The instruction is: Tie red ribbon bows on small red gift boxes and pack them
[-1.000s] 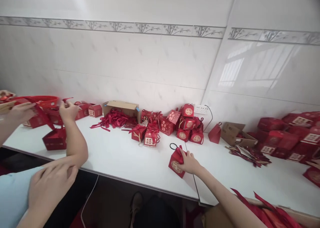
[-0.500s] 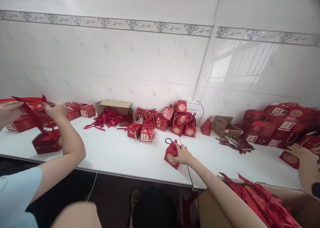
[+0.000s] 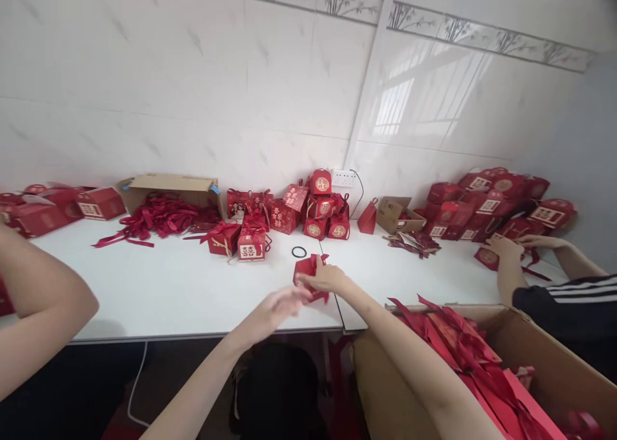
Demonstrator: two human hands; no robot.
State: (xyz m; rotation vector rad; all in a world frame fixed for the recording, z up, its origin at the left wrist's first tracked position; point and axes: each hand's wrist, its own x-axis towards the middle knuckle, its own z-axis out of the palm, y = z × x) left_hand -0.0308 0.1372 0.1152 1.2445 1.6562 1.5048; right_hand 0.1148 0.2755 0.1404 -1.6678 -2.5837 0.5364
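A small red gift box (image 3: 303,270) with a ribbon on top stands at the table's front edge, before me. My right hand (image 3: 330,278) grips it at the top by the ribbon, its fingers covering part of the box. My left hand (image 3: 278,308) reaches in from the lower left, fingers stretched out and somewhat blurred. Its fingertips are close to the box's front; whether they touch it I cannot tell. Just behind the box lies a black ring-shaped band (image 3: 299,252).
Finished-looking red boxes (image 3: 318,205) are stacked by the wall, beside a pile of dark red ribbons (image 3: 164,216). An open carton (image 3: 506,321) of red items stands at right. Co-workers' arms (image 3: 41,299) flank me; a person at right handles a box (image 3: 486,257).
My left hand has come into view and reached the box's front. The box has turned under my right hand, away from the black band. The view has swung right and down.
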